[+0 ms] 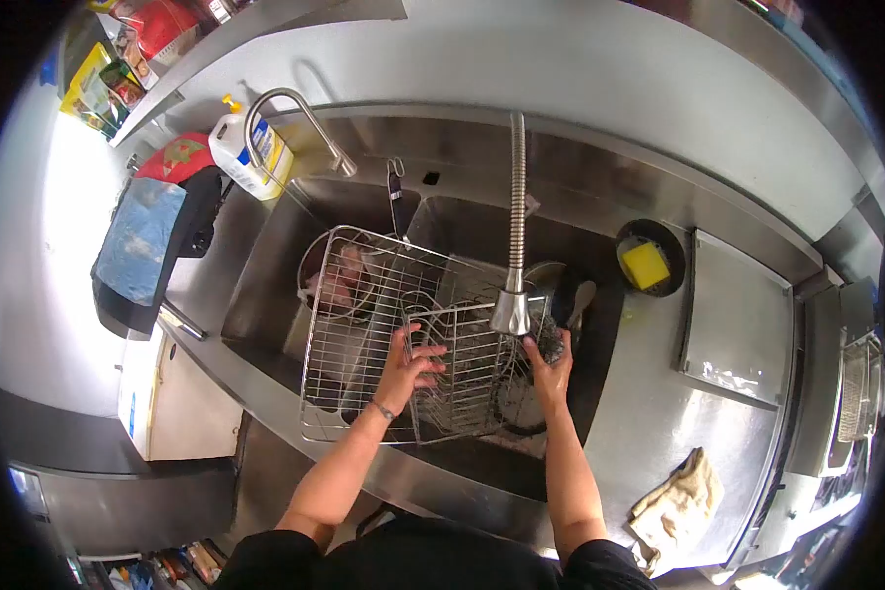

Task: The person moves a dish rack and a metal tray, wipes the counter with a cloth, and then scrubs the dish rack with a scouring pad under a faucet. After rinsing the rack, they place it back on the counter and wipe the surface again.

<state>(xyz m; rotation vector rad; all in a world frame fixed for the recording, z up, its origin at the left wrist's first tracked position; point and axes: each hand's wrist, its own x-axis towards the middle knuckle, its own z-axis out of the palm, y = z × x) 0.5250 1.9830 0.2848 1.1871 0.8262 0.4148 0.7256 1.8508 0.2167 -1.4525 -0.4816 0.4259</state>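
My left hand (408, 369) is at the left side of a wire dish rack (477, 364), its fingers spread and apart, touching the wires. My right hand (551, 376) is closed around a dark, stringy metal scourer (553, 344) at the rack's right side. The dish rack sits tilted over the right basin (585, 393). A flat wire grid (336, 379) lies across the divider, partly behind the dish rack. Just above my right hand hangs the spray head (509, 313) of a coiled hose. Pans and a spoon-like utensil (582, 298) lie behind the rack, partly hidden.
In the left basin, a bowl (310, 265) holds pinkish pieces like raw meat. A curved faucet (300, 98) and a white pump jug (231, 147) stand back left. At right are a small black pan (624, 241) with a yellow sponge (646, 265) and a beige cloth (678, 506).
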